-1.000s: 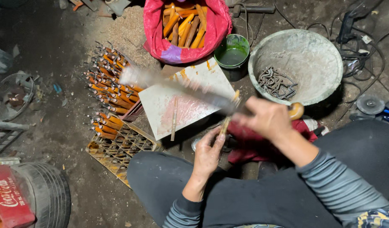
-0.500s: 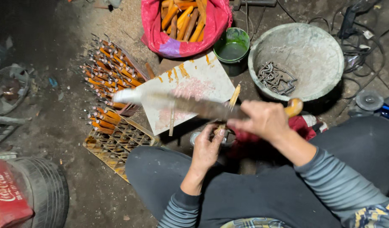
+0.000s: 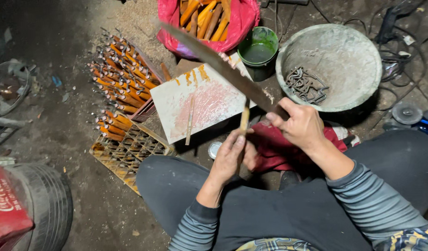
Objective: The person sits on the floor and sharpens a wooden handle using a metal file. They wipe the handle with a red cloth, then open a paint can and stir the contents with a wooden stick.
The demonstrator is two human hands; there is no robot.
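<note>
The long, dull-grey metal blade point(image 3: 218, 65) is held in the right hand point(image 3: 300, 125), whose grip is clenched around the blade's near end, fingers wrapped over and thumb on top. The blade slants up and away to the left, its tip hanging above the near edge of the crumpled pink plastic bag point(image 3: 244, 23); the slant appears to bring its lower part level with the other hand. The left hand point(image 3: 230, 155) has its grip closed on one thin pale wooden stick point(image 3: 244, 116), pinched upright between the fingers, with the stick's top just beside or touching the blade's underside; I cannot tell which. Both hands hover over a dark red cloth point(image 3: 274, 151) lying across the person's lap, likely there to shield the dark trousers.

Just beyond the hands lies one white rectangular board point(image 3: 200, 104) smeared with pink and orange stains, with a second thin stick point(image 3: 190, 120) resting on it. A small round white lid point(image 3: 215, 149) sits on the floor at the board's near edge. To the left, a yellow grid crate point(image 3: 130, 151) holds many orange-handled pieces point(image 3: 118, 88) standing in rows, too many and too packed to count. The pink bag holds several orange wooden handles point(image 3: 207, 14). Beside it stand one small green bucket point(image 3: 258, 49) and one wide grey basin point(image 3: 334, 65) with a small heap of dark bent metal pieces point(image 3: 307, 86). One black tyre point(image 3: 42, 209) lies at the lower left.
</note>
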